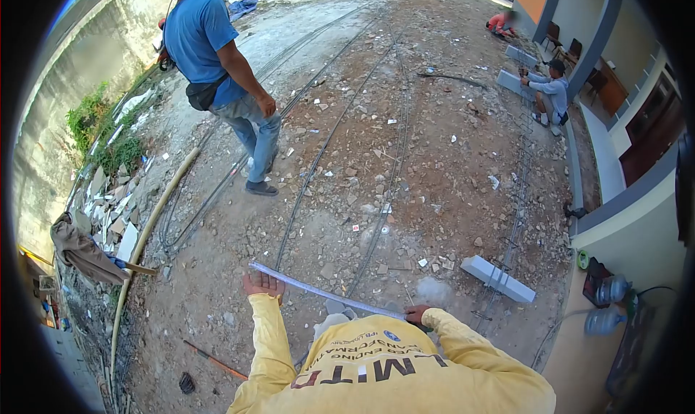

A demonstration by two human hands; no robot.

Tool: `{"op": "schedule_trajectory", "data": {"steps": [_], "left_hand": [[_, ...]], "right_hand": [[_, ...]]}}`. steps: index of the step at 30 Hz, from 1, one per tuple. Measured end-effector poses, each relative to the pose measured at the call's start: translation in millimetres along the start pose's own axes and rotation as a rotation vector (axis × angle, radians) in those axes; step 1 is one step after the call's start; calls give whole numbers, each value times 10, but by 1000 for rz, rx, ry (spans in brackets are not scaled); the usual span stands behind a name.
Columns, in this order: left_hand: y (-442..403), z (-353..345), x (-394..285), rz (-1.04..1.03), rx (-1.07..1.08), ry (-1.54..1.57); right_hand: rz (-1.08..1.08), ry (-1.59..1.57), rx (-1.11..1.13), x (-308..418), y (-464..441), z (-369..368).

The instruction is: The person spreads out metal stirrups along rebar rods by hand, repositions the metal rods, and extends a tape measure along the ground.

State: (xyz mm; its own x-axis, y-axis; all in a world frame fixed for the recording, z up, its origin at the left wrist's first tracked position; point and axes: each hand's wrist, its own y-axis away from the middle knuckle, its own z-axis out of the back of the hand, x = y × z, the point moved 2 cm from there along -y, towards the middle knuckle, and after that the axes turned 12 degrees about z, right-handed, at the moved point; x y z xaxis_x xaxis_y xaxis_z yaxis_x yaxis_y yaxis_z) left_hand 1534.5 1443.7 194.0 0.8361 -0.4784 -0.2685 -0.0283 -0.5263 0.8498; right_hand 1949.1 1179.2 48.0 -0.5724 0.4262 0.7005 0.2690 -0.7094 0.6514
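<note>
A long, thin whitish strip (329, 294), which looks like a measuring tape, stretches between my two hands low over the ground. Its left end passes across the fingertips of my left hand (263, 284), whose fingers are bent up against it. At the other end, my right hand (417, 313) is closed by the strip, its fingers partly hidden beside the yellow shirt. Long thin steel bars (376, 233) run along the ground away from me, just beyond the strip.
A pale rectangular beam (498, 279) lies to the right across a rebar cage (515, 233). One person in blue (203, 52) walks at the left; another person (554, 92) crouches by the building. Rubble covers the ground. A bamboo pole (156, 215) and an orange-tipped rod (216, 360) lie left.
</note>
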Motion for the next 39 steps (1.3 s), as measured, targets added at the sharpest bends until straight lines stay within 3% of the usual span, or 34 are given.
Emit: {"op": "schedule_trajectory", "data": {"steps": [4, 7, 10, 13, 15, 17, 21, 28, 33, 36, 39], "left_hand": [[-78, -68, 601, 180, 19, -366], [-77, -73, 1146, 329, 133, -660], [-60, -175, 1677, 423, 202, -1037], [100, -382, 2004, 208, 370, -1525], [104, -444, 2116, 117, 523, -1442], [54, -502, 2157, 25, 672, -1354], [-313, -377, 2076, 165, 800, -1337], [-7, -358, 1958, 311, 767, -1328], [-218, -277, 1977, 444, 686, -1247], [-77, -417, 1873, 263, 674, -1477], [-208, -412, 1735, 168, 504, -2007]], "right_hand": [[-12, 5, -183, 128, -14, 98], [-90, -220, -279, 281, -160, 220], [35, -369, -445, 637, -347, 371], [176, -392, -548, 1294, -398, 542], [283, -451, -587, 1341, -726, 530], [250, -571, -583, 1969, -436, 622], [195, -977, -541, 2179, -436, 512], [112, -1223, -471, 1911, -638, 222], [51, -1046, -505, 1854, -699, 167], [15, -952, -556, 1923, -621, 242], [-5, -1053, -567, 1926, -625, 312]]}}
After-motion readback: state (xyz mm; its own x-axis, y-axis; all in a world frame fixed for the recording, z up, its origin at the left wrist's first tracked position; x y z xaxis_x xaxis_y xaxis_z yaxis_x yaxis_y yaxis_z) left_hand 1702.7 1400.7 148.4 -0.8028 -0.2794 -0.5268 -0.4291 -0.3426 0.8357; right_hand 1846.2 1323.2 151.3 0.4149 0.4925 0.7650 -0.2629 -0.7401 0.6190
